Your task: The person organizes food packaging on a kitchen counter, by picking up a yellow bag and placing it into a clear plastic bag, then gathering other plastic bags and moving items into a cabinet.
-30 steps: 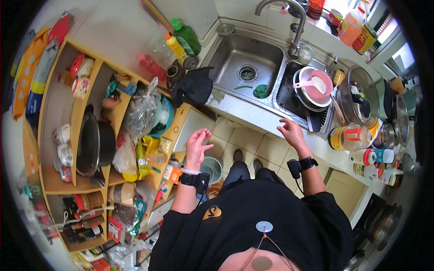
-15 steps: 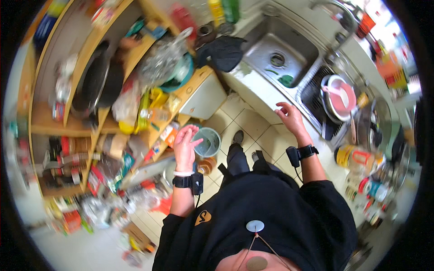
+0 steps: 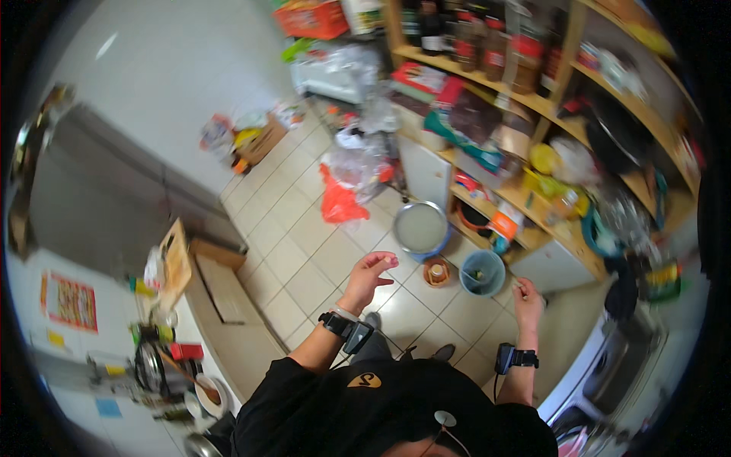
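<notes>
My left hand (image 3: 369, 282) is held out over the tiled floor, thumb and fingers apart, with nothing in it. My right hand (image 3: 527, 302) is to the right, its fingers loosely bent and slightly blurred; I see nothing in it. Nearest to it is a blue-grey bucket (image 3: 495, 276) on the floor, with something lying inside. Left of that bucket is a small brown container (image 3: 436, 273). Behind stands a round basin (image 3: 421, 245) with cloudy, pale contents. Neither hand touches any of these. Both wrists wear black strapped devices.
Wooden shelves (image 3: 487, 80) with bottles, jars and a dark pan fill the far right. A red plastic bag (image 3: 343, 199) and clear bags lie on the floor ahead. A counter with a cutting board (image 3: 178, 263) runs along the left; a sink (image 3: 615, 373) is at lower right.
My view has swung left, away from the sink, so shelves and sink now sit farther right and the floor and left counter show. Both hands stay raised; the right hand's fingers look more bent.
</notes>
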The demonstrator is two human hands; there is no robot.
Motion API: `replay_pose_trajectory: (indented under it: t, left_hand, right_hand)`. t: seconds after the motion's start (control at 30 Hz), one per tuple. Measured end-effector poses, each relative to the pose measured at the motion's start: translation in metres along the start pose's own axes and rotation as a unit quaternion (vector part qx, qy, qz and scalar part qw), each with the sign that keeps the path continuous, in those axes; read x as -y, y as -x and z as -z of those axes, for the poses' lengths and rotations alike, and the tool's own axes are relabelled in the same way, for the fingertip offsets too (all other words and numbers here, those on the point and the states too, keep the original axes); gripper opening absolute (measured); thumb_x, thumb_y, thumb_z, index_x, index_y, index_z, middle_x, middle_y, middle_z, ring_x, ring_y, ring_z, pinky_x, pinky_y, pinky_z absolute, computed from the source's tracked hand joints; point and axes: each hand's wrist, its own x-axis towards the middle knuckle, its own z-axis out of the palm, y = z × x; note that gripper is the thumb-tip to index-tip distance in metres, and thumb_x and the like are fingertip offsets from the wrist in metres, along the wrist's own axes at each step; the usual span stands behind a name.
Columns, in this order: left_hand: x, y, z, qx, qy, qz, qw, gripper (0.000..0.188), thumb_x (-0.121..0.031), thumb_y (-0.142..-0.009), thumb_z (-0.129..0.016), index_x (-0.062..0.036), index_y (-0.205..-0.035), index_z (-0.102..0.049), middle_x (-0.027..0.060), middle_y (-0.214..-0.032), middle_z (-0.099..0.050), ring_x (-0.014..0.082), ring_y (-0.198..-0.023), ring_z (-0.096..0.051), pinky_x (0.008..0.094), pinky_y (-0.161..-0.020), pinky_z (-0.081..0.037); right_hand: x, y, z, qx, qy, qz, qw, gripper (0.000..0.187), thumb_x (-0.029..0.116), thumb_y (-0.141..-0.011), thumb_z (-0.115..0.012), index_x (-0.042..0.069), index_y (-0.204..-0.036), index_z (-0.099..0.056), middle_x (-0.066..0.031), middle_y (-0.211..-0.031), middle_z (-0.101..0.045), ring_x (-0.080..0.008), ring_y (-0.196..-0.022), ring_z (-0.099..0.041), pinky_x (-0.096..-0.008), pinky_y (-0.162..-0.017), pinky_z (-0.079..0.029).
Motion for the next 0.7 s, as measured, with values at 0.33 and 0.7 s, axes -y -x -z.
replay_pose_trajectory:
  t: [0.33,0.7]
  left_hand:
    - [-0.046,0.055,0.324,-0.229,0.156,-0.102,0.955,0.017,-0.022,-0.089,-0.055,-0.0113,-0.103,-0.058,-0.0005,-0.095,-0.062,0.0108,-0.093,-0.059,0.0313,-0.066,-0.050]
    - [-0.086,0.101,0.541,-0.461,0.278,-0.199,0.819,0.019,-0.016,-0.090,-0.053,-0.0074,-0.106,-0.055,0.0046,-0.100,-0.061,0.0165,-0.098,-0.058,0.0361,-0.069,-0.055]
  right_hand:
    - [0.225,-0.063,-0.278,0.187,-0.004,0.199,0.962,0.025,0.009,-0.081,-0.060,0.005,-0.106,-0.059,-0.0019,-0.070,-0.052,-0.0099,-0.065,-0.048,-0.0251,-0.063,-0.043]
    - [0.518,-0.023,-0.543,0.337,0.031,0.384,0.859,0.030,0.014,-0.079,-0.063,0.006,-0.107,-0.060,-0.0078,-0.074,-0.056,-0.0176,-0.071,-0.052,-0.0296,-0.066,-0.044]
